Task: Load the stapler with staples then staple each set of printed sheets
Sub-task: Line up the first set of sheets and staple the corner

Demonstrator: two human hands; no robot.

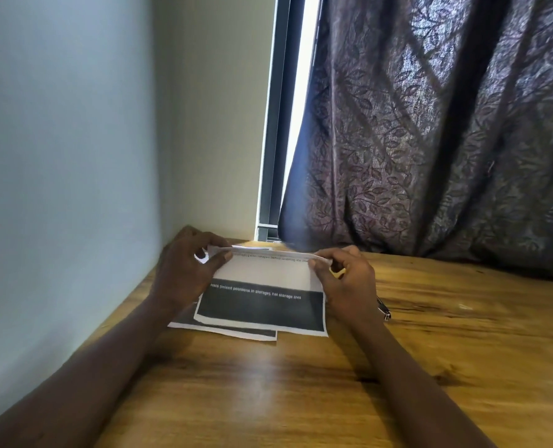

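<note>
Left hand point(184, 270), right hand point(346, 281) at sheets' point(262, 307) corners

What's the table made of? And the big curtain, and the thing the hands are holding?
The table: probably wood, maybe veneer; brown grain streaks, a soft shine. The curtain: woven cloth; it hangs in folds, with a leaf pattern. The sheets: thin matte paper, white with black print, bending where the left hand and right hand pinch them.
</note>
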